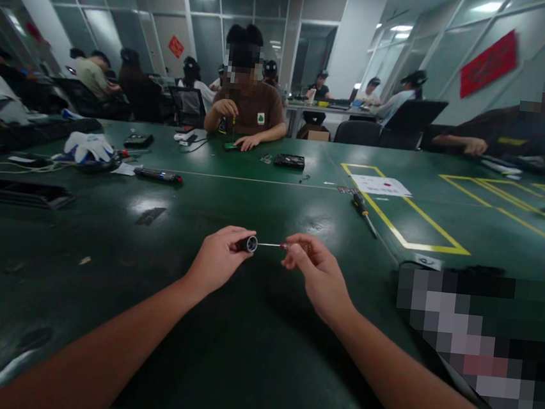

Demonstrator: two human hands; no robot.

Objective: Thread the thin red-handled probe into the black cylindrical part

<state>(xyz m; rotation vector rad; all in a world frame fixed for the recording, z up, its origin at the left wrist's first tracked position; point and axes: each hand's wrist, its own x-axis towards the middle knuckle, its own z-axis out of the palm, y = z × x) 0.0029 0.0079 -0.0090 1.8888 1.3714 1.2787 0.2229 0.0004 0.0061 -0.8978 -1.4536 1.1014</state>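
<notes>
My left hand [219, 257] is closed around a short black cylinder [248, 244] with a pale ring at its open end, which faces right. In my right hand [317, 270] is a screwdriver [271, 245]; its thin metal shaft points left, and a bit of red shows by my fingertips. The shaft's tip meets the cylinder's ringed end or lies just in front of it; I cannot tell which. My fingers hide most of the handle. Both hands are above the green table [219, 354].
Beyond my right hand lies a yellow-and-black screwdriver [363, 212]. White gloves [88, 147] and a dark cylindrical tool [158, 175] are at the left. Across the table a person [247, 109] works on a green board [231, 146]. A black box [289, 161] and paper sheet [380, 185] lie farther back.
</notes>
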